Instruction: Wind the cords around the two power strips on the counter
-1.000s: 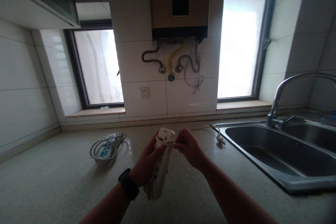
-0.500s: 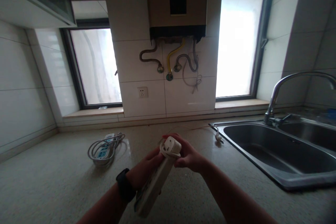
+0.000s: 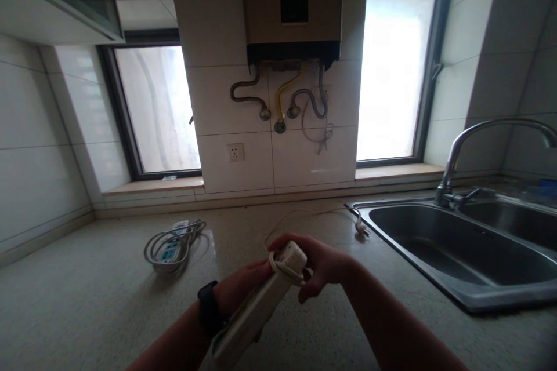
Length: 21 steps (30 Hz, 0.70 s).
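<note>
White power strip, one, in left hand; right hand touching.

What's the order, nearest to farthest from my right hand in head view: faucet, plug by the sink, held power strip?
1. Held power strip: at the right hand.
2. Plug: right, beside the sink.
3. Faucet: farther right, sink's rear.

Boxy wall heater has bendy pipes right under it, a window either side, socket below-left, sink lower right.
</note>
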Tool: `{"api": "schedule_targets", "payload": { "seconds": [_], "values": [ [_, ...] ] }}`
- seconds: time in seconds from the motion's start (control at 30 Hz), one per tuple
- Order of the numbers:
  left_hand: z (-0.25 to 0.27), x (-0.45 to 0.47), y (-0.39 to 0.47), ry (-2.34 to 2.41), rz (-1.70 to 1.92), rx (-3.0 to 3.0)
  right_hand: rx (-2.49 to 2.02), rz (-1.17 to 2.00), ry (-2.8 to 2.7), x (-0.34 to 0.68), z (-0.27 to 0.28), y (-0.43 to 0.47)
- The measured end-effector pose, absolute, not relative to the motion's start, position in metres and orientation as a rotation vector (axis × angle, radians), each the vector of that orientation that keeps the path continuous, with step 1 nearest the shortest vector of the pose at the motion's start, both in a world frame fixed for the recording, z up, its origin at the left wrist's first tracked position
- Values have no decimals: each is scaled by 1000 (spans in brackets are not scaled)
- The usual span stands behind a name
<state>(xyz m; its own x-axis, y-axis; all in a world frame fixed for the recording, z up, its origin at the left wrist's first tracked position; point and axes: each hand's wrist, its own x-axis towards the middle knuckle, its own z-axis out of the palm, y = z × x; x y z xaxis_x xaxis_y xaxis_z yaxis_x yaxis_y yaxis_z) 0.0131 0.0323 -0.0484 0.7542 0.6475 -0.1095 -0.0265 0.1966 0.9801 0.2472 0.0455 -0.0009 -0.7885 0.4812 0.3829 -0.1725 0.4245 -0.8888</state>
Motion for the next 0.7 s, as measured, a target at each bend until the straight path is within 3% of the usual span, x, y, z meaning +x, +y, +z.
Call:
{"api": "schedule_targets", "payload": {
  "seconds": [0.37, 0.7],
  "values": [
    [-70, 16, 49, 618, 434, 1138, -441, 1381, -1943, 243, -20, 51],
    [-55, 22, 47, 466, 375, 1235, -426, 1347, -1863, 239, -16, 49]
  ]
}}
